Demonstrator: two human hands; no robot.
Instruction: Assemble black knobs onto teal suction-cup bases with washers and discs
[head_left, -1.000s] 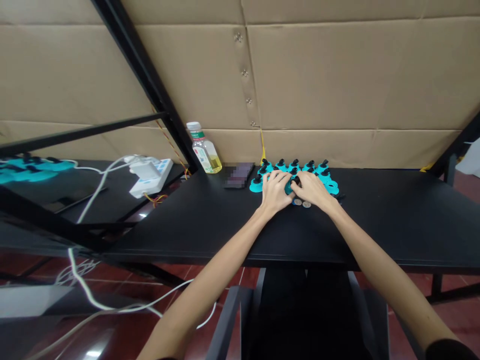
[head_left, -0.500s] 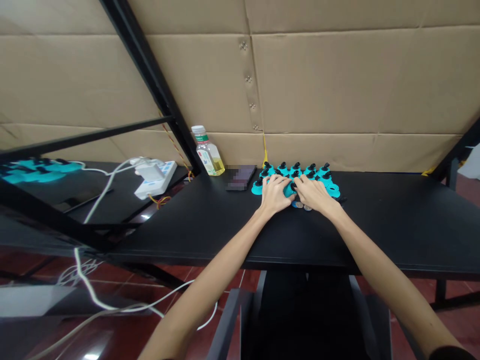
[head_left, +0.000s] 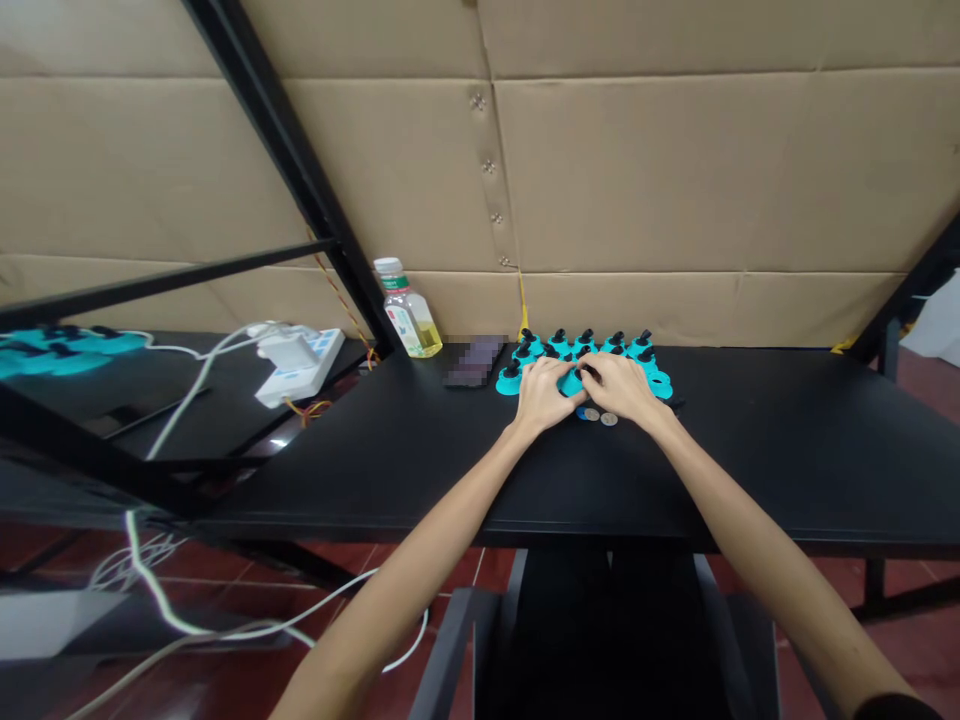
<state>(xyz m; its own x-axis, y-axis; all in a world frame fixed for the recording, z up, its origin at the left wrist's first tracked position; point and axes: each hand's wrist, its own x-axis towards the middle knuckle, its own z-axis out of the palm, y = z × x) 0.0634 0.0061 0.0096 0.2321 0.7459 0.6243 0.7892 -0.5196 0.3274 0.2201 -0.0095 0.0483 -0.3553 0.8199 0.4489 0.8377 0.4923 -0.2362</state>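
Observation:
Several teal parts with black knobs stand in rows at the back of the black table. My left hand and my right hand meet over the front row, fingers curled round one teal part with a black knob between them. Two small round metal discs lie on the table just in front of my hands.
A plastic bottle of yellow liquid stands by the cardboard wall, with a dark flat object beside it. A white power strip with cables lies on the left table, behind black frame bars. More teal parts sit far left. A chair is below.
The view has shifted slightly. Both hands stay together on the same teal part in the front row, with only small finger movements.

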